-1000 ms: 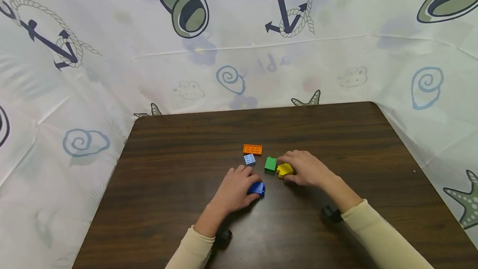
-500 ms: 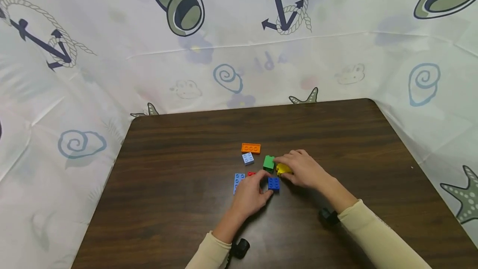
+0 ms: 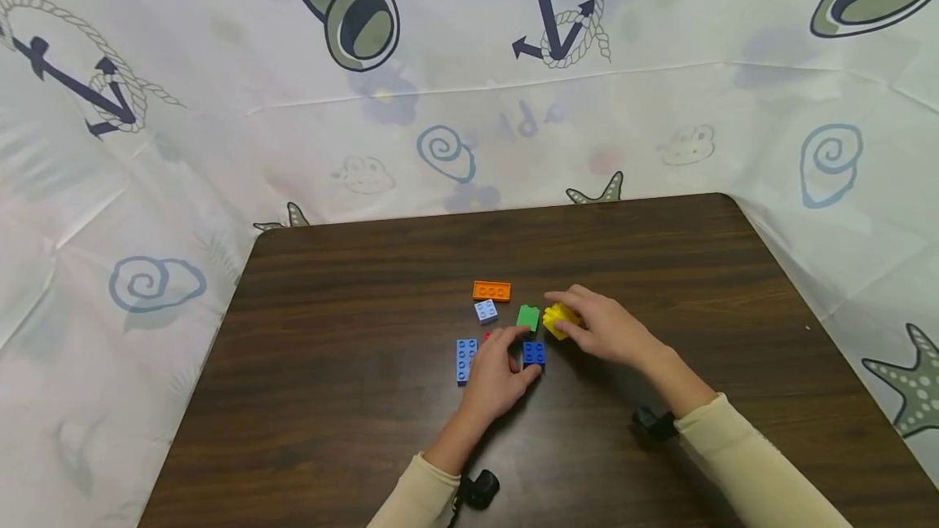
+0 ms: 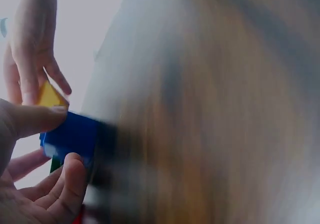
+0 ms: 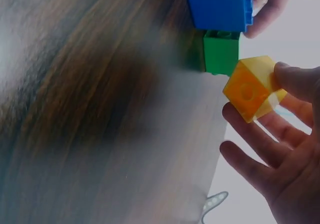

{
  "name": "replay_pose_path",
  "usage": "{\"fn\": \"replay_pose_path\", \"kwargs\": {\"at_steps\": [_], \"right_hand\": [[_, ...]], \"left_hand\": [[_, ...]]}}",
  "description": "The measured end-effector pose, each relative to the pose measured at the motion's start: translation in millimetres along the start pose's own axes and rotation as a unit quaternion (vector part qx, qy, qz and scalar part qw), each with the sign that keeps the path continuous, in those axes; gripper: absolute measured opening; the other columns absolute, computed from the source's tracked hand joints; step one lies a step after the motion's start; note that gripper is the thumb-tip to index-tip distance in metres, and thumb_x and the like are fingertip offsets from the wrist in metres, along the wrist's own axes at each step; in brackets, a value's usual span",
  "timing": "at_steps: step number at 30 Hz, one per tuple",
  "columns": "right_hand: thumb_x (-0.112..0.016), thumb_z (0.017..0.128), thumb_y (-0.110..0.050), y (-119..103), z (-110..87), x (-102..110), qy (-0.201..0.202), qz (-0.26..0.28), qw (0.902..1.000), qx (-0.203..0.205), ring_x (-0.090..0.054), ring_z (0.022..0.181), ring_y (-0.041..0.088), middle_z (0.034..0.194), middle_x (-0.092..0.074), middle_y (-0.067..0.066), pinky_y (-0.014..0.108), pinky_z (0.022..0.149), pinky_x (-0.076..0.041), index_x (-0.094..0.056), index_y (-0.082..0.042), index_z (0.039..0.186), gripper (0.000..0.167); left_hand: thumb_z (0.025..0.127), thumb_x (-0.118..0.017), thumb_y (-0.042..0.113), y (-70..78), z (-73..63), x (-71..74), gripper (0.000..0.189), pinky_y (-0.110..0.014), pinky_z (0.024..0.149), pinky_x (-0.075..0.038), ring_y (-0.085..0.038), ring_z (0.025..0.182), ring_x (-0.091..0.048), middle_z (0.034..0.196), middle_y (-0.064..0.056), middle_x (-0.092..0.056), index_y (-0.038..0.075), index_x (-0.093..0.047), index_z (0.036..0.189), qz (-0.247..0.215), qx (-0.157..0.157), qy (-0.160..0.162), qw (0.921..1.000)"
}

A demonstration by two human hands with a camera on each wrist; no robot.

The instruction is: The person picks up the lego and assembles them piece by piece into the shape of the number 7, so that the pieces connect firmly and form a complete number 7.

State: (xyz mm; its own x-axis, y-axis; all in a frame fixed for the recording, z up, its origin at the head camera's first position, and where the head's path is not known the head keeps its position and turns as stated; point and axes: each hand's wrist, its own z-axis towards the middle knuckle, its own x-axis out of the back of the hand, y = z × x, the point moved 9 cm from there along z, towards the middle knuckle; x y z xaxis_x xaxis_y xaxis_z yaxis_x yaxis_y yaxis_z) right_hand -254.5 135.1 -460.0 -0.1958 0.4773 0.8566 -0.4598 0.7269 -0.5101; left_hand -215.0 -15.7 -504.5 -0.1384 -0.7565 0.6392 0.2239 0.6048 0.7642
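In the head view my left hand holds the dark blue toy brick, studs upward, between thumb and fingers. The left wrist view shows the thumb on one side of this blue brick and fingertips at the other. My right hand pinches a yellow brick. Seen from the right wrist, the yellow brick is tilted, its hollow underside showing, thumb on one side and fingers behind. A green brick stands just beyond the blue one, left of the yellow.
Left of the hands lies a longer light blue brick. A red brick is mostly hidden behind the left hand. Farther back are a small pale blue brick and an orange brick. Everything lies on a dark wooden table.
The left hand has brought the dark blue brick rightward and turned its studs up, uncovering the light blue brick. The right hand has tilted the yellow brick and shifted it slightly away from the green one.
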Motion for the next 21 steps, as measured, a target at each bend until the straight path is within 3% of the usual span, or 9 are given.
{"fn": "replay_pose_path", "kwargs": {"at_steps": [4, 11, 16, 21], "right_hand": [[-0.067, 0.095, -0.019, -6.5, -0.5, 0.1, 0.009, 0.036, 0.9991, 0.022, -0.053, 0.086, 0.014, 0.112, -0.055, 0.001, 0.032, 0.076, -0.049, -0.056, -0.007, 0.137, 0.045], [-0.066, 0.096, -0.02, -14.8, -3.8, -4.4, 0.0, 0.071, 0.9968, 0.036, -0.056, 0.092, 0.017, 0.116, -0.057, 0.001, 0.035, 0.081, -0.05, -0.059, -0.007, 0.132, 0.04], [-0.068, 0.093, -0.017, -21.9, -5.6, -0.1, 0.029, 0.091, 0.9937, 0.057, -0.059, 0.099, 0.023, 0.119, -0.06, 0.0, 0.043, 0.089, -0.051, -0.059, -0.007, 0.131, 0.04], [-0.072, 0.09, -0.015, -34.0, -6.7, -3.3, 0.023, 0.114, 0.9885, 0.096, -0.061, 0.099, 0.027, 0.119, -0.061, 0.002, 0.046, 0.087, -0.052, -0.061, -0.006, 0.129, 0.041]], "left_hand": [[0.081, -0.083, 0.02, -5.2, -1.5, -4.0, 0.051, -0.023, 0.06, -0.046, -0.005, 0.066, -0.054, 0.096, -0.001, -0.059, 0.014, -0.062, 0.127, -0.057, 0.021, 0.016, 0.998], [0.08, -0.083, 0.019, -17.4, 3.0, -9.3, 0.043, -0.023, 0.061, -0.049, -0.005, 0.066, -0.058, 0.092, 0.0, -0.063, 0.013, -0.068, 0.119, -0.108, 0.019, 0.043, 0.993], [0.079, -0.084, 0.019, -16.9, 6.2, -9.6, 0.043, -0.024, 0.061, -0.05, -0.005, 0.068, -0.06, 0.099, -0.001, -0.065, 0.012, -0.068, 0.118, -0.099, 0.015, 0.027, 0.9946], [0.077, -0.086, 0.017, -17.8, 8.7, -9.9, 0.045, -0.024, 0.062, -0.051, -0.006, 0.068, -0.061, 0.098, -0.002, -0.065, 0.008, -0.068, 0.117, -0.092, 0.021, 0.013, 0.9955]]}}
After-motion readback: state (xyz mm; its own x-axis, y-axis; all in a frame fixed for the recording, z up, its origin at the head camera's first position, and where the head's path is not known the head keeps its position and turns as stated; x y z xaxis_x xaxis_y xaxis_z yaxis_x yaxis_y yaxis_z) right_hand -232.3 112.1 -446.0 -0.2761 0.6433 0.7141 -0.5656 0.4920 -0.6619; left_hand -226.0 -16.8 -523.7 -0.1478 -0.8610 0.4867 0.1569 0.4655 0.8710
